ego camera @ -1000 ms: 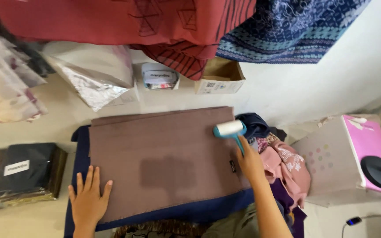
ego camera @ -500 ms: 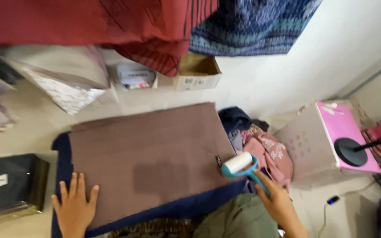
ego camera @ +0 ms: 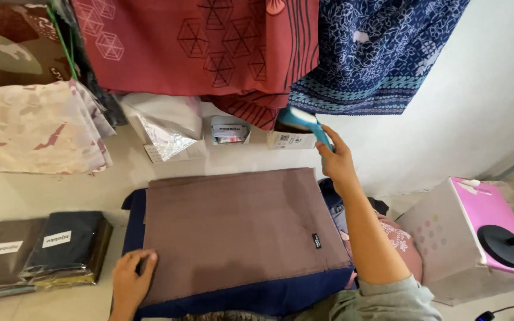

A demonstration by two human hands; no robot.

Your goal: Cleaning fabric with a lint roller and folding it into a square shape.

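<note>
A folded brown cloth (ego camera: 239, 229) lies flat on a dark blue pad (ego camera: 251, 297) on the floor in front of me. My left hand (ego camera: 131, 282) rests on the cloth's near left corner with its fingers curled at the edge. My right hand (ego camera: 335, 161) is stretched out beyond the cloth's far right corner and grips the handle of a teal lint roller (ego camera: 304, 122). The roller is up in the air, by a small cardboard box (ego camera: 292, 138) at the wall.
Red patterned cloth (ego camera: 203, 47) and blue patterned cloth (ego camera: 382, 53) hang overhead. Wrapped dark packages (ego camera: 43, 246) lie at the left, a pile of clothes (ego camera: 397, 238) and a pink-topped box (ego camera: 477, 232) with a black round stand (ego camera: 510, 245) at the right. A foil bag (ego camera: 165, 128) leans at the back.
My right hand has swung the lint roller from the cloth's near right edge up and away to the box by the wall. My left hand's fingers have curled at the cloth's corner.
</note>
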